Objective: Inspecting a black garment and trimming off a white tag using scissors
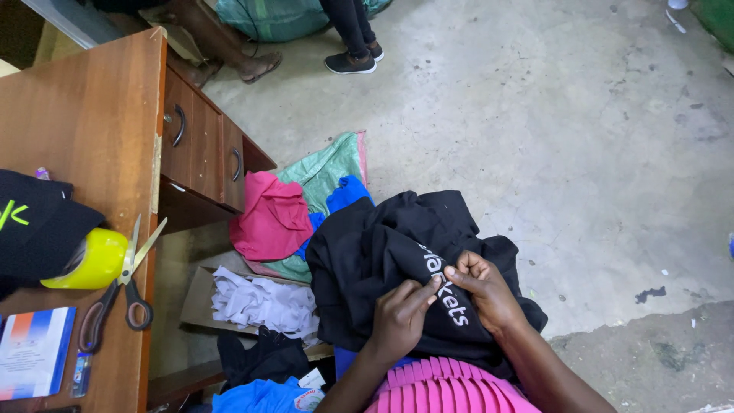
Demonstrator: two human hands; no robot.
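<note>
Even, soft daylight; concrete floor (535, 138) brightest at upper centre. Dim under the desk (84, 122) at lower left. Focus sharp; mild wide-angle bending at edges.

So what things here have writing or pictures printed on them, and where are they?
Black garment: on the lap, pinched by the left hand and right hand, white lettering across it.
Booklet: flat on the wooden desk at the lower left, rectangular, blue, white and orange.
Black cap: on the desk's left edge, a yellow-green mark on it.
Blue cloth: at the bottom, with a round white badge.
</note>
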